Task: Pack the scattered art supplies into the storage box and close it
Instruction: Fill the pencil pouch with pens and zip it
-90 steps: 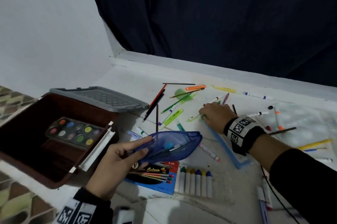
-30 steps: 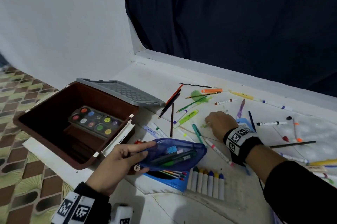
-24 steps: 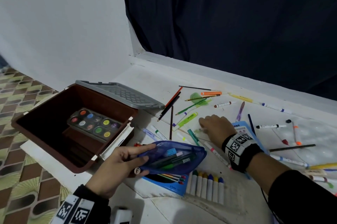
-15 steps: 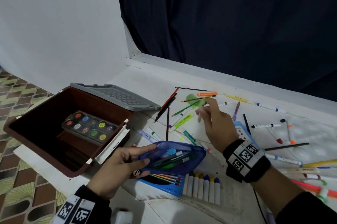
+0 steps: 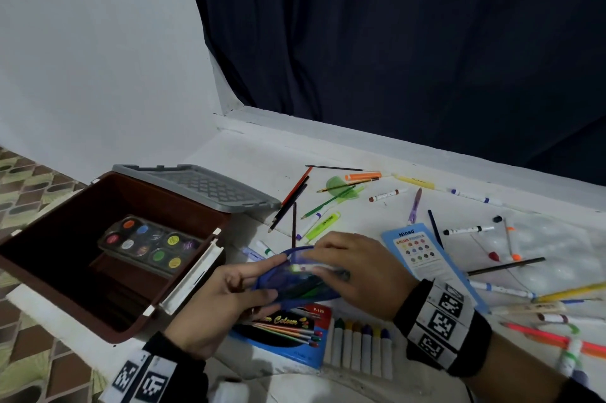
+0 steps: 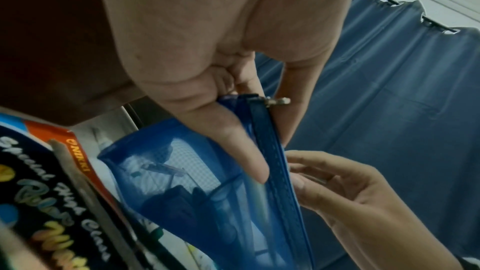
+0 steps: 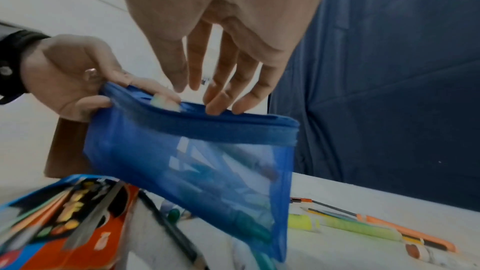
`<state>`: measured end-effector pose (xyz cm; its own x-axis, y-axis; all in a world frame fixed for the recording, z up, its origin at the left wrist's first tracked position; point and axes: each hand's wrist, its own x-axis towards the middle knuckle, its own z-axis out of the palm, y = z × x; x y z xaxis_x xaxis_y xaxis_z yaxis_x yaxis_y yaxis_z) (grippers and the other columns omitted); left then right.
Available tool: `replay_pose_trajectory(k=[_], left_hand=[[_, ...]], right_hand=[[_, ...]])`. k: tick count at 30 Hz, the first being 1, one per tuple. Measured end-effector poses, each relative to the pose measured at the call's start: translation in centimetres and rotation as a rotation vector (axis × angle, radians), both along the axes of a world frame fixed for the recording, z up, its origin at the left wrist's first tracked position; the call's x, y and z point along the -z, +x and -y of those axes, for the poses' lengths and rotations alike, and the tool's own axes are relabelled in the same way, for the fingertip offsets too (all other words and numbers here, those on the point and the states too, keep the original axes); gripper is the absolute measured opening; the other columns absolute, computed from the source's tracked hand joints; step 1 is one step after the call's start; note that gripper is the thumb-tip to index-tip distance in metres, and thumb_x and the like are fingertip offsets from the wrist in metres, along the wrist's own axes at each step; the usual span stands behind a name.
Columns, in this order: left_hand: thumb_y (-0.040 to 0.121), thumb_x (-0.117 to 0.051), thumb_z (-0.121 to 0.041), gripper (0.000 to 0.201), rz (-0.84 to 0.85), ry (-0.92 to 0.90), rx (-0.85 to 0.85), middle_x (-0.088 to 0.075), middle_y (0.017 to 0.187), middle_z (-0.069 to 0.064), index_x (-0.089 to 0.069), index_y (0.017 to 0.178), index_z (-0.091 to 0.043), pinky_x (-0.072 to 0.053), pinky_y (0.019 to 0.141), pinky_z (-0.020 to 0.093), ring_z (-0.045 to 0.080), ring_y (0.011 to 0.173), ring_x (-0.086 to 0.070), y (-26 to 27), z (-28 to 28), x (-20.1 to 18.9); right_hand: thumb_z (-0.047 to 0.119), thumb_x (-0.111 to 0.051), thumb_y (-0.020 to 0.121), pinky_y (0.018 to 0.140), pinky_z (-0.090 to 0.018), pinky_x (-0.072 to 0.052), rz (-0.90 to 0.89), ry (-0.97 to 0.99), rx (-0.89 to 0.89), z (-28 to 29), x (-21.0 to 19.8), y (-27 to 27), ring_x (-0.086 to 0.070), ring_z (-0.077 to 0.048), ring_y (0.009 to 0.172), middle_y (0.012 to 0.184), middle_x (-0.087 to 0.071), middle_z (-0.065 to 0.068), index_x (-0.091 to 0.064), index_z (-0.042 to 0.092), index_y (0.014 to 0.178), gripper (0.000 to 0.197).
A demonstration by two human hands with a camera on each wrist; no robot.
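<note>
Blue mesh pencil pouch (image 5: 296,283), held over the white ledge (image 5: 377,153) beside the open brown storage box (image 5: 70,266).

Left hand (image 5: 216,301) pinches the pouch at its zipper end, thumb on top. Right hand (image 5: 355,271) hovers over the mouth, fingers loosely extended, tips touching the zipper edge; a pale green object sits at the opening, blurred, possibly just released. Watercolour palette (image 5: 149,243) inside the box; grey lid (image 5: 200,186) behind it. Markers, pencils, crayon row (image 5: 360,348) scattered on the ledge.
</note>
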<state>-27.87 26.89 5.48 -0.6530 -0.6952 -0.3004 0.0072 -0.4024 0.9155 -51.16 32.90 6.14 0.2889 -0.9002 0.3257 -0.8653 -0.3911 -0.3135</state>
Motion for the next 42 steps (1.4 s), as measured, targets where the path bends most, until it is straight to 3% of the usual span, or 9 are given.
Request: replay_pose_trajectory(k=[4, 7, 13, 15, 19, 24, 31, 37, 42], left_hand=[[0.089, -0.055, 0.016, 0.049, -0.008, -0.045, -0.017, -0.072, 0.120, 0.008, -0.064, 0.128, -0.011, -0.059, 0.087, 0.031, 0.025, 0.113, -0.068, -0.9, 0.7, -0.5], [0.089, -0.055, 0.015, 0.049, -0.018, -0.060, -0.024, -0.072, 0.121, 0.009, -0.064, 0.129, -0.011, -0.059, 0.085, 0.028, 0.027, 0.113, -0.068, -1.5, 1.2, -0.5], [0.087, -0.056, 0.015, 0.048, -0.043, -0.026, -0.066, -0.071, 0.121, 0.010, -0.066, 0.127, -0.011, -0.058, 0.087, 0.032, 0.028, 0.113, -0.068, -2.4, 2.2, 0.1], [0.088, -0.057, 0.014, 0.048, -0.045, -0.012, -0.070, -0.070, 0.124, 0.008, -0.066, 0.128, -0.010, -0.055, 0.092, 0.036, 0.028, 0.116, -0.066, -2.8, 2.6, 0.4], [0.089, -0.058, 0.012, 0.045, -0.032, 0.005, -0.089, -0.070, 0.124, 0.008, -0.069, 0.125, -0.013, -0.059, 0.088, 0.032, 0.028, 0.115, -0.067, -3.7, 3.5, 0.8], [0.090, -0.057, 0.012, 0.044, -0.025, 0.022, -0.118, -0.072, 0.120, 0.008, -0.069, 0.124, -0.012, -0.060, 0.081, 0.026, 0.025, 0.113, -0.068, -4.7, 4.2, 1.0], [0.091, -0.057, 0.010, 0.042, 0.001, 0.029, -0.132, -0.073, 0.116, 0.010, -0.068, 0.125, -0.011, -0.060, 0.080, 0.026, 0.029, 0.112, -0.067, -5.2, 4.6, 1.4], [0.090, -0.061, 0.005, 0.040, 0.015, 0.039, -0.090, -0.073, 0.117, 0.009, -0.068, 0.125, -0.013, -0.059, 0.076, 0.025, 0.025, 0.107, -0.070, -5.1, 4.3, 0.9], [0.090, -0.061, 0.007, 0.040, 0.029, 0.042, -0.096, -0.074, 0.114, 0.009, -0.070, 0.122, -0.014, -0.059, 0.074, 0.024, 0.024, 0.107, -0.070, -5.3, 3.9, 0.7]], right_hand=[[0.022, -0.051, 0.097, 0.067, -0.030, -0.050, 0.136, -0.218, 0.111, 1.6, -1.6, -1.8, -0.053, -0.009, 0.074, 0.084, -0.059, 0.009, -0.068, 0.015, 0.099, 0.017], [0.011, -0.059, 0.092, 0.063, -0.028, -0.048, 0.218, -0.346, 0.241, 3.9, -2.2, -4.5, -0.052, -0.010, 0.066, 0.077, -0.057, 0.009, -0.068, 0.014, 0.091, 0.010], [0.009, -0.060, 0.086, 0.066, -0.040, -0.052, 0.079, -0.189, 0.405, 9.5, 0.5, -9.6, -0.057, -0.022, 0.071, 0.078, -0.061, 0.000, -0.068, 0.013, 0.086, 0.009], [0.012, -0.058, 0.088, 0.076, -0.041, -0.050, 0.015, -0.068, 0.433, 10.9, 1.6, -10.5, -0.059, -0.027, 0.087, 0.088, -0.063, -0.003, -0.069, 0.014, 0.094, 0.012], [0.022, -0.051, 0.097, 0.105, -0.039, -0.038, -0.158, 0.259, 0.456, 13.1, 3.2, -11.2, -0.042, -0.024, 0.131, 0.139, -0.052, -0.002, -0.053, 0.022, 0.136, 0.039], [0.022, -0.045, 0.100, 0.111, -0.041, -0.034, -0.274, 0.463, 0.415, 15.3, 4.9, -11.6, -0.034, -0.023, 0.140, 0.154, -0.035, -0.002, -0.035, 0.022, 0.147, 0.048], [0.013, -0.041, 0.099, 0.093, -0.039, -0.047, -0.378, 0.411, 0.439, 16.3, 5.1, -11.9, -0.058, -0.030, 0.114, 0.131, -0.056, -0.006, -0.052, 0.022, 0.131, 0.035], [0.014, -0.036, 0.100, 0.087, -0.039, -0.049, -0.316, 0.361, 0.472, 14.9, 4.0, -11.9, -0.061, -0.034, 0.107, 0.124, -0.061, -0.009, -0.037, 0.025, 0.145, 0.046], [0.020, -0.048, 0.093, 0.078, -0.035, -0.045, -0.166, 0.287, 0.694, 12.7, 1.4, -11.5, -0.060, -0.035, 0.100, 0.109, -0.065, -0.012, -0.057, 0.018, 0.120, 0.029]])
